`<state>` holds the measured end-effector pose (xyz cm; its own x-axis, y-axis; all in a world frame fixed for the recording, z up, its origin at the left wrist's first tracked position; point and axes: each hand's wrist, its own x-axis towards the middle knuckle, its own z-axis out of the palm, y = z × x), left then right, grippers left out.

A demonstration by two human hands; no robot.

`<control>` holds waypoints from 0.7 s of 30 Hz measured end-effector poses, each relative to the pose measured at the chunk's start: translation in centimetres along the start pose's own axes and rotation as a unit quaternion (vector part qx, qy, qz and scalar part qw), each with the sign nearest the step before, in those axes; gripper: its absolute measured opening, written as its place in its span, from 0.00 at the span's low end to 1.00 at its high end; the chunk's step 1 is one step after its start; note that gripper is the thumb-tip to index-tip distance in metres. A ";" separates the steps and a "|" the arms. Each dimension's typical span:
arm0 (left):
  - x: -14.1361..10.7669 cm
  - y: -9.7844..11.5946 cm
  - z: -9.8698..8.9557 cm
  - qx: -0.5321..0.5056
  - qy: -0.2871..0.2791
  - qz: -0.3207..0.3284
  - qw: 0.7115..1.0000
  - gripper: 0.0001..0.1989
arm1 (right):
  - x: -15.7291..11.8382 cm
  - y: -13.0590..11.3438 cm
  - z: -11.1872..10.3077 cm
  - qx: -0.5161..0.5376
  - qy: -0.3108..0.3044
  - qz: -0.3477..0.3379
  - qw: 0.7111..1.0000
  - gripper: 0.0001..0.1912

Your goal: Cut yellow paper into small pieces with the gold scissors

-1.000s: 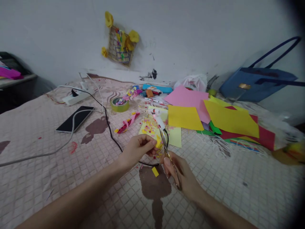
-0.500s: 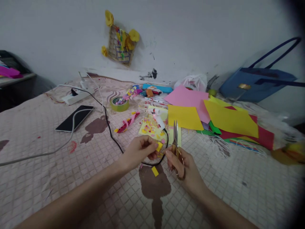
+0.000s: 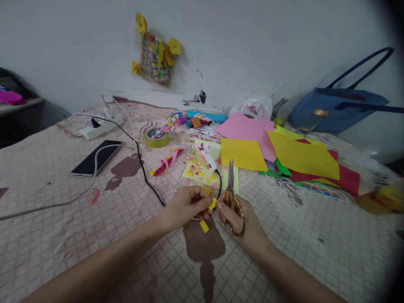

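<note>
Between thumb and fingers, my left hand (image 3: 189, 206) pinches a small yellow paper piece (image 3: 212, 204). My right hand (image 3: 241, 216) is closed around gold-handled scissors (image 3: 231, 181), whose blades point away from me and look nearly together. Its thumb and fingertip come up to the right edge of the yellow piece; whether they grip it I cannot tell. Another small yellow paper strip (image 3: 204, 226) lies on the cloth just below my left fingers. Beyond the hands, a white glue gun (image 3: 208, 160) rests on a pale yellow sheet (image 3: 234, 179) strewn with paper scraps.
A black cord (image 3: 145, 174) runs from the power strip (image 3: 100, 128) toward my hands. A phone (image 3: 97, 158) and a tape roll (image 3: 157, 138) lie left. Yellow paper (image 3: 243, 153), pink paper (image 3: 249, 130) and white string (image 3: 288, 191) are right, with a blue bag (image 3: 337, 109) behind.
My left hand has lowered slightly with the yellow piece, and the right fingertips have come close against it. The scissors stay in my right hand. The view has shifted a little.
</note>
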<state>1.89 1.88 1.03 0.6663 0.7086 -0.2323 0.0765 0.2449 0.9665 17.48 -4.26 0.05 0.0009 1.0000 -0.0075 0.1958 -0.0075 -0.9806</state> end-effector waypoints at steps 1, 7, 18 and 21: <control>0.0 0.0 0.0 -0.002 0.004 0.003 1.000 0.13 | 0.0 0.0 0.1 0.000 0.007 0.003 1.000 0.11; 0.1 0.1 -0.4 0.000 0.029 0.011 1.000 0.13 | -0.1 -0.4 0.3 0.001 0.028 0.012 1.000 0.14; 0.0 -0.7 0.0 0.051 -0.026 0.032 0.998 0.14 | 0.0 0.1 0.1 0.033 -0.013 0.040 0.999 0.14; 0.0 -0.8 -0.1 0.057 -0.025 0.026 0.998 0.14 | 0.1 0.1 0.1 0.017 -0.008 0.027 0.999 0.15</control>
<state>1.79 1.74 0.26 0.7074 0.6841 -0.1779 0.1228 0.1289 0.9840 17.36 -4.18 -0.08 -0.0050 0.9979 -0.0642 0.1624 -0.0626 -0.9847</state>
